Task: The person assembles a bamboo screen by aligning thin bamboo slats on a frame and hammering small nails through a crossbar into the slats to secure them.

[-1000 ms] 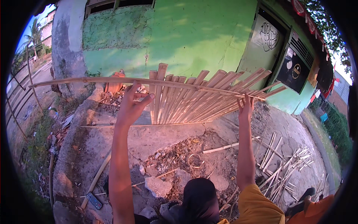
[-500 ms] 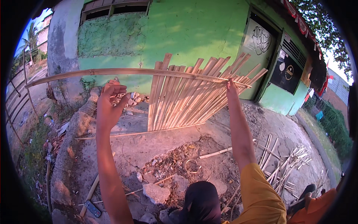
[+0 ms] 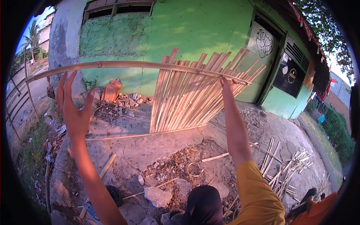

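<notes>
A fence panel of upright bamboo slats (image 3: 183,101) stands in front of me, its slats fanning out toward the right. Across the upper slats runs a long, slightly bowed bamboo rail (image 3: 120,64), whose left end reaches far past them. My right hand (image 3: 228,88) is closed on this rail near its right end. Under the rail's left stretch, my left hand (image 3: 74,108) is raised with fingers spread, holding nothing. Its fingertips come up to the rail's lower edge; whether they touch it I cannot tell. A thin bottom strip (image 3: 146,135) lies along the slats' feet.
Broken rubble (image 3: 129,101) lies by the green wall (image 3: 195,30). Loose bamboo strips (image 3: 288,168) are piled at the right, near a person in orange (image 3: 318,210). A concrete chunk (image 3: 158,196) and a coiled strip (image 3: 194,169) lie on the ground nearer me.
My left hand has moved left beneath the rail, its fingers spreading wider. The rail and slat tops sit slightly higher in view. My right hand keeps hold at the rail's right end.
</notes>
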